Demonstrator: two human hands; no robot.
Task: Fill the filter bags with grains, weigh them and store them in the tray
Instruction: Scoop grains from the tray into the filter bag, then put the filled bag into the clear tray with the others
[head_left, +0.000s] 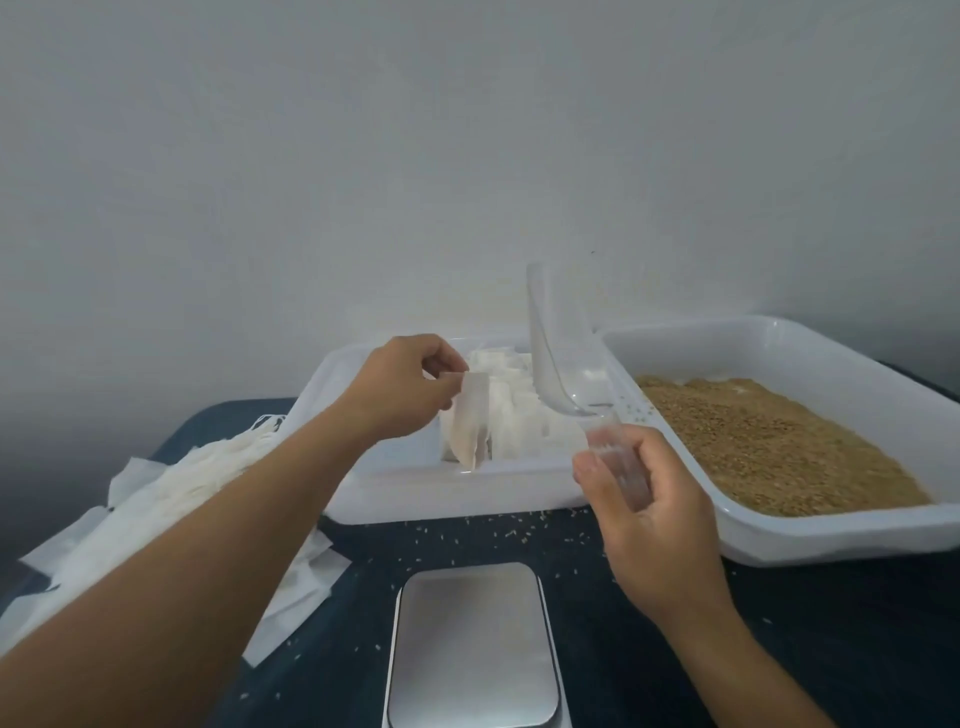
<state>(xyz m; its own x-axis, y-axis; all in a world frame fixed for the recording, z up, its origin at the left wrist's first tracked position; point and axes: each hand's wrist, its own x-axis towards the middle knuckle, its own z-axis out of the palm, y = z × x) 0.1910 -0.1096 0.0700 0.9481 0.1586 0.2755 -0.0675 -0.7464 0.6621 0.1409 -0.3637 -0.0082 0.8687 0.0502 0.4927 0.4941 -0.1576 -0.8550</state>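
Dark table, left hand pinching bag, right hand gripping scoop

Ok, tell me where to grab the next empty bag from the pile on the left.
Pinch a bare paper corner of an empty bag from the right. The corners jut flat over the dark table beside the scale, clear of the tangled strings.
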